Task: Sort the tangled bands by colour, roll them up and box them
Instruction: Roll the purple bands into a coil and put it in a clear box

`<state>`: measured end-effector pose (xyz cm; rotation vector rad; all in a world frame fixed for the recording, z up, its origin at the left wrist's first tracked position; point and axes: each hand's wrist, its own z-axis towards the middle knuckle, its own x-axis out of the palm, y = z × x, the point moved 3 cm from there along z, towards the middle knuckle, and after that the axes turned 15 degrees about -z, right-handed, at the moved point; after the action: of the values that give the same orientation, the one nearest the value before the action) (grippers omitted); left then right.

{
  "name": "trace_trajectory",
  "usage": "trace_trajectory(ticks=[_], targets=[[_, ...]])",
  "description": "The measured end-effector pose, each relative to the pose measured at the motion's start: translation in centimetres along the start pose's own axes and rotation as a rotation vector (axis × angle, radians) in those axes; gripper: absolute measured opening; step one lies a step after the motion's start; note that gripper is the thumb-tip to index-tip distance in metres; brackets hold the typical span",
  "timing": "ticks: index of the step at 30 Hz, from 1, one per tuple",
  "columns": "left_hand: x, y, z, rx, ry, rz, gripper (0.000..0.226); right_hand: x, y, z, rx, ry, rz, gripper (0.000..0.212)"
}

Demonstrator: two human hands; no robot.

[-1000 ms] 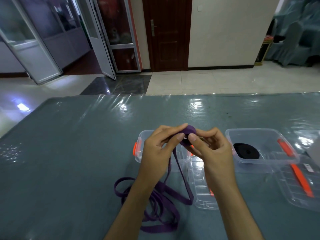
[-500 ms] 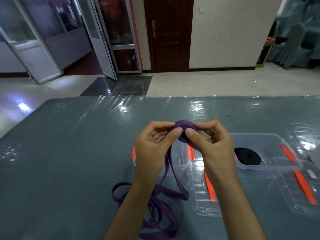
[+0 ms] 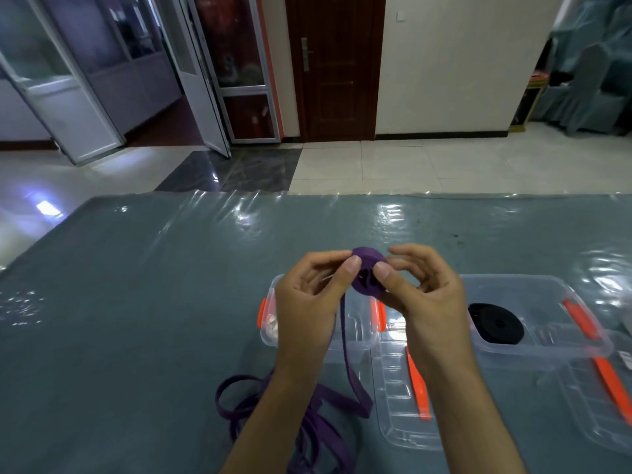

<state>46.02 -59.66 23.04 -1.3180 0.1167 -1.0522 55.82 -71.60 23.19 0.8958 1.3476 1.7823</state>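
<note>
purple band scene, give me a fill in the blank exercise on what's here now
1. Both hands, left hand and right hand, hold a partly rolled ____ band.
2. The right-hand clear box holds a rolled ____ band.
3. The unrolled tail hangs down to the ____.

Missing words: purple; black; table

We hold the roll [image 3: 367, 275] between both hands, left hand [image 3: 307, 302] and right hand [image 3: 424, 299], above the table [image 3: 136, 302]. Its loose band [image 3: 307, 415] trails down to a near pile. Beyond our hands sits one box [image 3: 270, 323]; right of it, another box [image 3: 533, 343] with a second roll [image 3: 496, 323] inside. Lids [image 3: 396, 405] lie nearer.
</note>
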Motion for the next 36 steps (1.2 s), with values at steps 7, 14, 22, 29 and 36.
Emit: trace_trajectory(ticks=[7, 14, 22, 29, 36], targets=[[-0.1, 1.0, 0.4, -0.061, 0.046, -0.035, 0.030, 0.3, -0.9, 0.7, 0.062, 0.064, 0.045, 0.016], [-0.2, 1.7, -0.8, 0.038, -0.122, 0.018, 0.019, 1.2, -0.6, 0.4, 0.037, -0.054, -0.001, 0.022], [-1.8, 1.6, -1.1, 0.025, -0.130, 0.074, 0.018, 1.5, -1.0, -0.3, 0.109, 0.078, -0.044, 0.031], [-0.4, 2.0, -2.5, 0.027, -0.070, 0.026, 0.033, 0.6, 0.3, -0.1, 0.032, 0.077, 0.030, 0.018], [-1.0, 1.4, -2.7, 0.066, -0.185, 0.022, 0.025, -1.1, 0.5, 0.1, 0.122, 0.225, -0.119, 0.028]])
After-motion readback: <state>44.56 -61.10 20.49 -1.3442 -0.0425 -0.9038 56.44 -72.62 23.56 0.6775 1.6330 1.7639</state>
